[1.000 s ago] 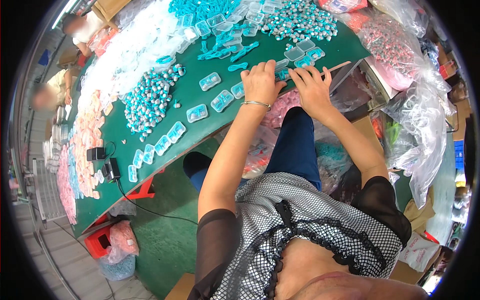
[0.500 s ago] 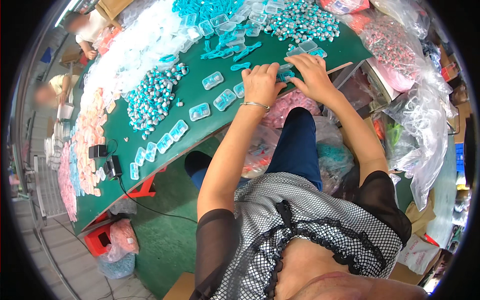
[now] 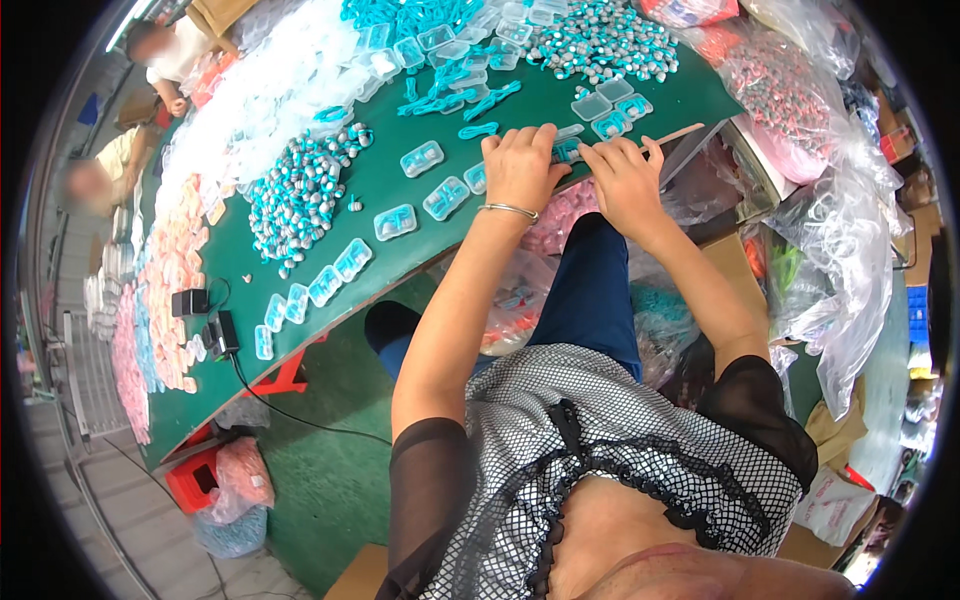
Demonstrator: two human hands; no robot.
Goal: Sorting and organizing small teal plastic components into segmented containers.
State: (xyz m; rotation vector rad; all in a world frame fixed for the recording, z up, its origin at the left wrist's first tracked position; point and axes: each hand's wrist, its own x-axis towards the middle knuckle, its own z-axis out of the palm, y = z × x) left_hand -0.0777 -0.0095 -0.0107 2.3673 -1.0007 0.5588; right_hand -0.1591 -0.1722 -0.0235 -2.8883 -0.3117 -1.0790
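Observation:
A small clear plastic case (image 3: 567, 151) with teal contents lies between my hands near the table's front edge. My left hand (image 3: 520, 168) is closed at its left end, thumb toward the case. At its right end, my right hand (image 3: 628, 182) has bent fingers gripping the edge; the exact finger contact is partly hidden. Just beyond my right hand lies an open case with teal pieces (image 3: 611, 124). Filled cases (image 3: 445, 198) sit left of my left hand, one of them partly covered by it. A teal cord bundle (image 3: 478, 131) lies beyond my left hand.
Grey-and-teal small pieces are heaped at the left (image 3: 297, 200) and far right (image 3: 600, 45). Clear empty cases (image 3: 290, 85) pile up at the far left, near teal cords (image 3: 410, 15). A black adapter (image 3: 220, 333) lies front left. Two people work beyond the table's left side.
My right hand has drawn down and nearer the case, its fingers more bent, uncovering the open case beyond. My left hand stays almost in place.

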